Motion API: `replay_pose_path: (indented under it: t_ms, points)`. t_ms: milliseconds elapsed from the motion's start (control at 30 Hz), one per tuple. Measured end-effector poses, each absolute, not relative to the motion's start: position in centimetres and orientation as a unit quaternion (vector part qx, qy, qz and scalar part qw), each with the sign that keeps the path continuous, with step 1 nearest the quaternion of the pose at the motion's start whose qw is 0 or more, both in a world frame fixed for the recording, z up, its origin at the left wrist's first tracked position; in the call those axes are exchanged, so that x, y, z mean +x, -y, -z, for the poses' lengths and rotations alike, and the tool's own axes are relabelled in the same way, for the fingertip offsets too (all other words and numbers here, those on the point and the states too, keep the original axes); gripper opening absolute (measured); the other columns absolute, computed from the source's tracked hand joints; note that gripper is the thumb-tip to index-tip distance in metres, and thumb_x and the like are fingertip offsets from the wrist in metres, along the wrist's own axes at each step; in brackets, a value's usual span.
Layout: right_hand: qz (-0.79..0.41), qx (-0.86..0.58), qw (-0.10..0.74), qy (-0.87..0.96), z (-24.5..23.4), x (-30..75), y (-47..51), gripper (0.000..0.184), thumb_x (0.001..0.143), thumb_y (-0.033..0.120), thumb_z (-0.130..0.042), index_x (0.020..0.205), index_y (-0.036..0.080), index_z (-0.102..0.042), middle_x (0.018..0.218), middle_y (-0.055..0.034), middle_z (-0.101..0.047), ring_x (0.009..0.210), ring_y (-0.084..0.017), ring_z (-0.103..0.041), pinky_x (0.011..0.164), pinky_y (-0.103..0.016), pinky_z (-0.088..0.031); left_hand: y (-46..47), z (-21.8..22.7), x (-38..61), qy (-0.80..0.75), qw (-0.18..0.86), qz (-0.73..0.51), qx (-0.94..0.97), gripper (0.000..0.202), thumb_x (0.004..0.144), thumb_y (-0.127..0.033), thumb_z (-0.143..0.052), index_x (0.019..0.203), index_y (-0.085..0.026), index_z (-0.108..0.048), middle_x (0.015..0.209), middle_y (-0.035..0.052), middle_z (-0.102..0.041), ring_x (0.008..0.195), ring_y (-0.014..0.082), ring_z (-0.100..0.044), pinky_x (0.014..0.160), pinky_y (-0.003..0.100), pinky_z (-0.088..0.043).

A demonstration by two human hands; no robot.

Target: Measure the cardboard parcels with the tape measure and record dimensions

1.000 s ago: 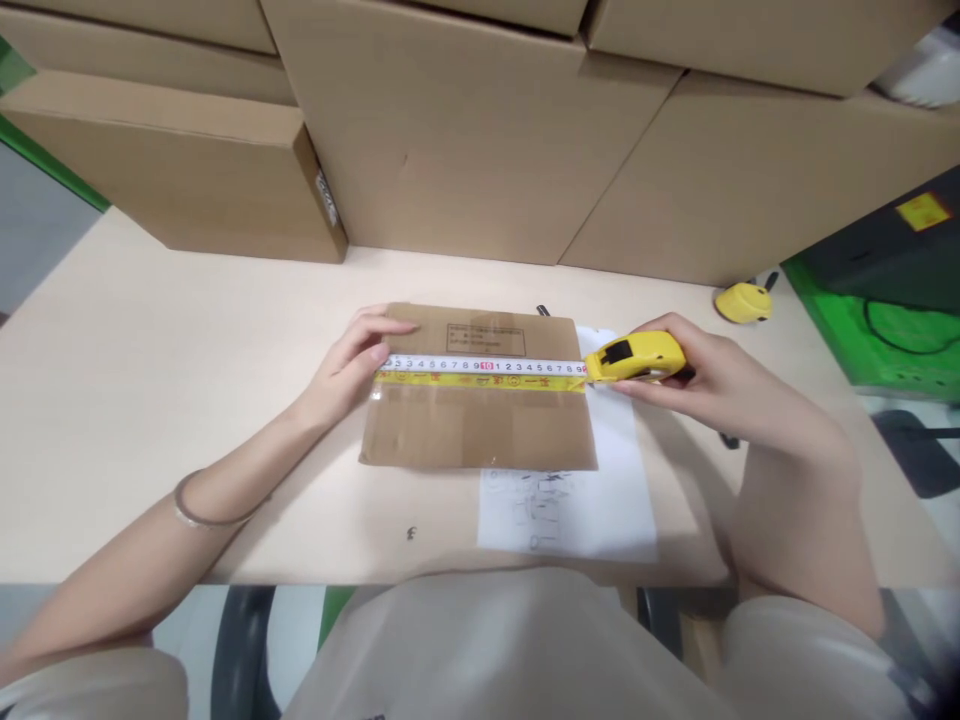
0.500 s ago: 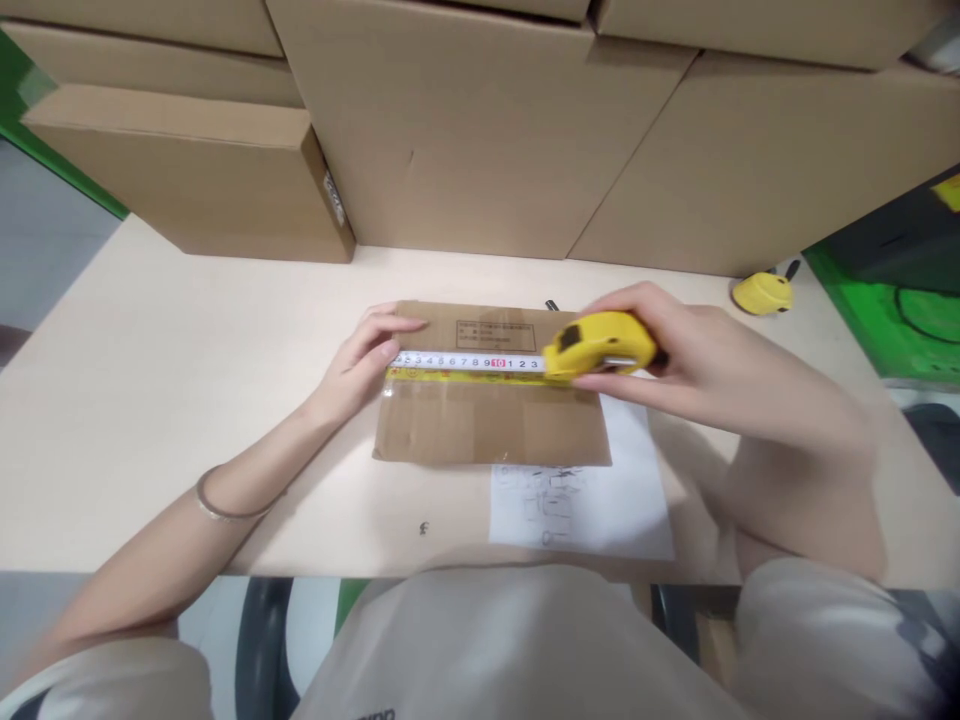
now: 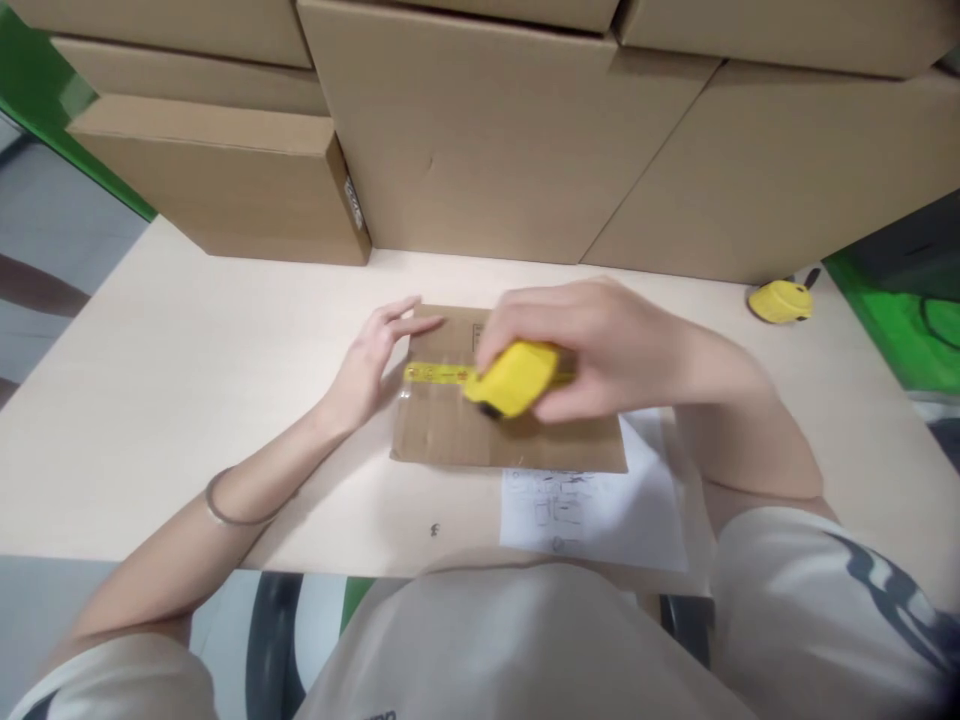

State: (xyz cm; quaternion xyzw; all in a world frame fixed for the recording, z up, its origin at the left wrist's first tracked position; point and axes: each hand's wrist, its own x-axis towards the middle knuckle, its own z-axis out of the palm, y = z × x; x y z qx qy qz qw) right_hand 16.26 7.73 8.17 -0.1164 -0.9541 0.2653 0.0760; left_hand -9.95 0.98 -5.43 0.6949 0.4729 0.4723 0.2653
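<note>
A small brown cardboard box [image 3: 442,425] lies on the table in front of me, with a strip of yellow printed tape [image 3: 439,374] across its top. My left hand [image 3: 367,365] holds the box at its left end, fingers over the upper left corner. Over the middle of the box, my right hand [image 3: 585,345] is closed around a yellow tape measure [image 3: 517,378], tilted and blurred by motion. No drawn-out blade shows. The hand covers most of the box's printed label [image 3: 478,337].
Partly under the box is a white sheet [image 3: 592,520] with hand-drawn marks. Another yellow tape measure [image 3: 780,301] sits at the table's right rear. Large cardboard boxes [image 3: 487,140] form a wall at the back, with a flatter box [image 3: 217,190] standing at left.
The white blade stretched along the box has gone from view. My right hand has brought the tape measure left and turned it over the box. My left hand stays at the box's left end.
</note>
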Motion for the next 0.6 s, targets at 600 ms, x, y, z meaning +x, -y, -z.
replay_pose_path:
  t_ms: [600]
  points:
    - [-0.350,-0.098,-0.013,0.931,-7.3,20.7,-7.9,0.026,0.078,0.008,-0.058,0.099,0.021,-0.063,0.099,-0.0017,-0.065,0.089,-0.015,-0.060,0.076,-0.026,-0.044,5.5,0.9,-1.5,-0.260,-0.103,-0.276,0.920,0.032,0.094,-0.035,-0.049,0.117,-0.020,-0.064,0.097,0.0108,-0.072,0.101,0.0267,-0.068,0.078,0.034,-0.055]
